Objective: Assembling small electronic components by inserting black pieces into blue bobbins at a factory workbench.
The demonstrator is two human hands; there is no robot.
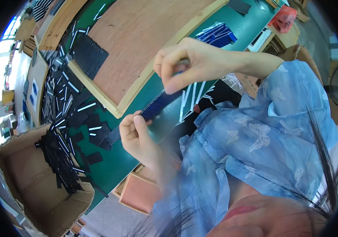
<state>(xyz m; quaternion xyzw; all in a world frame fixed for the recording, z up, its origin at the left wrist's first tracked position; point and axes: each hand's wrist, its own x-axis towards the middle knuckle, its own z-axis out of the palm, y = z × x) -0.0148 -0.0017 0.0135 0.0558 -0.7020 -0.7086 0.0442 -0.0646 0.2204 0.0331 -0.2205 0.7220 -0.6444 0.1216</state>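
Two hands hold one dark blue strip [159,106] in the air above the green table [117,166], between a wooden frame [137,85] and the person's blue shirt [256,138]. The left hand [135,136] pinches the lower end of the strip between thumb and forefinger; the right hand [185,63] has its fingers pressed together on the upper end, thumb [173,85] beneath. The strip looks thin, flat and light; it is probably brittle and likely to snap if bent, so it is best gripped at its ends and by its edges, with little pressure and no twist. Its face looks smooth and may be slippery. A cardboard box [26,185] stands at the left end of the table; dark scraps [60,158], some with pale lines, spill over its rim into it, and much of its floor is bare. More scraps [72,102] lie loose on the table beside the frame. A stack of blue strips [216,33] rests on the table beyond the right hand. An orange basket [283,17] stands at the far edge; its contents cannot be made out
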